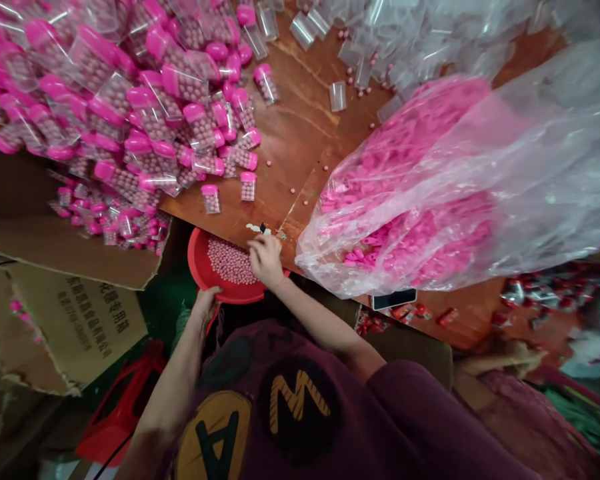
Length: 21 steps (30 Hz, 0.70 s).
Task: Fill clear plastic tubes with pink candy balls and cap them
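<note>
The left hand (205, 301) clasps the red bowl (199, 257) at its 7 o'clock rim. The right hand (266, 260) curls over the pink beads (229, 261); I cannot tell whether it holds anything. The bowl sits at the surface's (300, 133) 6 o'clock edge.

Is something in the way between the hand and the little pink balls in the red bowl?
Nothing visible is. The right hand rests right against the heap of small pink balls in the round red plastic bowl, just below the brown wooden table. The left hand holds the bowl's near rim.
</note>
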Tool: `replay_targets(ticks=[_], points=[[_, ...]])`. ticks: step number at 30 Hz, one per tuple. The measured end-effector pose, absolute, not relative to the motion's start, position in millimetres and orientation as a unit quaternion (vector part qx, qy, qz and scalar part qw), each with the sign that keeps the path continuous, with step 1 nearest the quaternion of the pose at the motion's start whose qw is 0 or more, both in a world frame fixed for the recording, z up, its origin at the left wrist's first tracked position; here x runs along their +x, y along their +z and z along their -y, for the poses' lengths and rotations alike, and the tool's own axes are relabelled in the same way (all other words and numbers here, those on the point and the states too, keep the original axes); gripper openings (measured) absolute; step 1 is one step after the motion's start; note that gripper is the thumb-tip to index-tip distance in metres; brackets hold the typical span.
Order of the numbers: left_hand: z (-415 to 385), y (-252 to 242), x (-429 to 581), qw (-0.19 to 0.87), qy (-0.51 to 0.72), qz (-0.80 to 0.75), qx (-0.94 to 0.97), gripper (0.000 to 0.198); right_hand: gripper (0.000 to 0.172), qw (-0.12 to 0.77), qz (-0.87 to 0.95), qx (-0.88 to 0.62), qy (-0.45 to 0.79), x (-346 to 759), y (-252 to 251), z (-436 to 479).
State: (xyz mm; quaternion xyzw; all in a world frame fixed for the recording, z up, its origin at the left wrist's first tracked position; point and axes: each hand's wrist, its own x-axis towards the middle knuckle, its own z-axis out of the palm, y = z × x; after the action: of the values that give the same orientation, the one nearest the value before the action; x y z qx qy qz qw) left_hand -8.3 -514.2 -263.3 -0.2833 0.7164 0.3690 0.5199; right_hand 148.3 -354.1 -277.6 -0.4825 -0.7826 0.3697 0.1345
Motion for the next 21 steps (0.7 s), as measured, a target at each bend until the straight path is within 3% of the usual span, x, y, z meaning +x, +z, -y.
replay_targets(ticks=[4,9,14,18,21], points=[[520,-262,-8,0.506,0.372,-0.724,-0.283,0.047,0.040,0.217,0.712,-0.622,0.241,156,-299,225],[528,-265,-7,0.507,0.379,-0.723,-0.277,0.045,0.049,0.157,0.710,-0.661,0.182,175,-328,124],[527,-269,-5,0.517,0.379,-0.716,-0.277,0.052,0.050,0.124,0.752,-0.597,0.252,177,-308,232],[520,-267,-5,0.519,0.367,-0.718,-0.284,0.052,0.047,0.086,0.798,-0.449,0.393,176,-279,357],[514,-261,-5,0.522,0.369,-0.714,-0.286,0.052,0.045,0.090,0.819,-0.384,0.417,172,-277,362]])
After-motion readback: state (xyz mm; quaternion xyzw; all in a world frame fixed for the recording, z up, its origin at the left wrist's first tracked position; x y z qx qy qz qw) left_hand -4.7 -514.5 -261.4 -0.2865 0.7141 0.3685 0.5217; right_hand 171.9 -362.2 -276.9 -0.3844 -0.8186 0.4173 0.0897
